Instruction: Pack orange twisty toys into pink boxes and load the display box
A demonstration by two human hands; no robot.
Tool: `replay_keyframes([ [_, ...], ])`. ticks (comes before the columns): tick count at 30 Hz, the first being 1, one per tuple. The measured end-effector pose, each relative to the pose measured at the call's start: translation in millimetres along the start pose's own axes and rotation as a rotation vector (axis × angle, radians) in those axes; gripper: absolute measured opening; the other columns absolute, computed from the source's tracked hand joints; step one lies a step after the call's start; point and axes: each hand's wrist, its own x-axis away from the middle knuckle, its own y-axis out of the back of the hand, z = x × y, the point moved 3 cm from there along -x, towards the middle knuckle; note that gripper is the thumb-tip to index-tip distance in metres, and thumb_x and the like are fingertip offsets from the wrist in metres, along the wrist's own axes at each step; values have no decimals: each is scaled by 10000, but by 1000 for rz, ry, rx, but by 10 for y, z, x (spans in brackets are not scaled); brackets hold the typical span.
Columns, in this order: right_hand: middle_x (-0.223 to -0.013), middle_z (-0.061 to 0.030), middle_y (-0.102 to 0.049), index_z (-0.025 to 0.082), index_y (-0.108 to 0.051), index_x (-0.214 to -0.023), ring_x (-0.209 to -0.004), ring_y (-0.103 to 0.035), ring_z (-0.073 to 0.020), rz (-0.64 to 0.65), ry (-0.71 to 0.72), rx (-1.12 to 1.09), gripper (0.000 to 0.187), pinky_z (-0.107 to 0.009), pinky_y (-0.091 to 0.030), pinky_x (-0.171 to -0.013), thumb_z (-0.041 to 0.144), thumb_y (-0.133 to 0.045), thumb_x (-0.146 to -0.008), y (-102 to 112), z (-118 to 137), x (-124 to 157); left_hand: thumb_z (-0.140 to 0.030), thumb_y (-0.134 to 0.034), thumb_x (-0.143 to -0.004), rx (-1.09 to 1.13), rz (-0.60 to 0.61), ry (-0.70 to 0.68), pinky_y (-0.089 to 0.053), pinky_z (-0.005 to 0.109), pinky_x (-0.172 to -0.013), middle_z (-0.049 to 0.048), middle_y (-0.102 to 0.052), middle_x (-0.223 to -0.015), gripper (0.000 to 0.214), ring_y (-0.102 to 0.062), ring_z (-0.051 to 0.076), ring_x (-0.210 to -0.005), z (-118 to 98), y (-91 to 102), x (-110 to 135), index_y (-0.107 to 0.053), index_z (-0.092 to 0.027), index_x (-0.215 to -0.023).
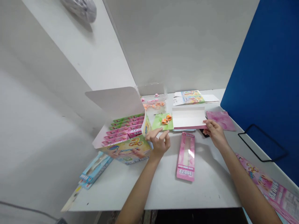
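Observation:
My right hand (215, 133) pinches the right end of a shallow folded carton (188, 115), white inside with a pink front edge. My left hand (159, 141) is held over the table with its fingers apart and bent. It holds nothing; whether it touches the nearby display box (130, 151) I cannot tell. That box has its lid raised and contains rows of pink and green packs. Between my forearms lies a flat pink window box (186, 157). An orange looped toy (166, 119) rests on a green card (157, 120), left of the carton.
Behind the display box stands a clear plastic bin (153, 101) with pink and orange pieces. Printed flat cartons (195, 97) lie at the back. To the right are a pink card (221, 120), a black wire frame (261, 143) and pink packaging (268, 186). Blue boxes (95, 168) lie left.

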Motion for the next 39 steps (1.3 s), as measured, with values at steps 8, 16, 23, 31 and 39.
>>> replay_keyframes([
  [8, -546, 50, -544, 193, -687, -808, -453, -521, -68, -9, -21, 1, 505, -167, -381, -404, 601, -827, -547, 17, -27, -19, -186, -589, -806, -36, -56, -206, -402, 336, -796, 50, -508, -837, 91, -494, 191, -829, 76, 98, -57, -602, -258, -860],
  [16, -549, 50, -531, 194, -687, -826, -447, -508, -75, 38, 7, 26, 449, -184, -372, -404, 579, -794, -622, 13, -87, -34, -149, -596, -809, -96, -225, 4, -381, 362, -772, 70, -471, -914, 124, -456, 211, -870, 85, 217, -197, -563, -212, -910],
  [23, -527, 50, -538, 197, -673, -834, -453, -508, -99, 73, 156, 187, 388, -215, -406, -435, 531, -775, -665, -77, 44, 69, -163, -534, -870, 84, -35, 142, -375, 369, -829, 50, -527, -917, 83, -524, 192, -880, 79, 99, -255, -551, -200, -942],
  [31, -631, 35, -568, 203, -663, -818, -489, -519, -107, 47, 293, 275, 341, -245, -485, -453, 492, -777, -678, -210, 175, 241, -347, -389, -982, 374, 296, 248, -371, 385, -959, 104, -576, -1173, 273, -531, 216, -1134, -97, -242, 124, -492, -219, -1200],
  [39, -561, 35, -573, 208, -650, -769, -436, -532, -113, 24, 258, 281, 333, -242, -461, -440, 521, -745, -709, -158, 120, 182, -633, -707, -706, 727, 495, 867, -394, 389, -1024, 140, -477, -1360, 757, -437, 279, -1305, -83, -541, 525, -468, -235, -1304],
])
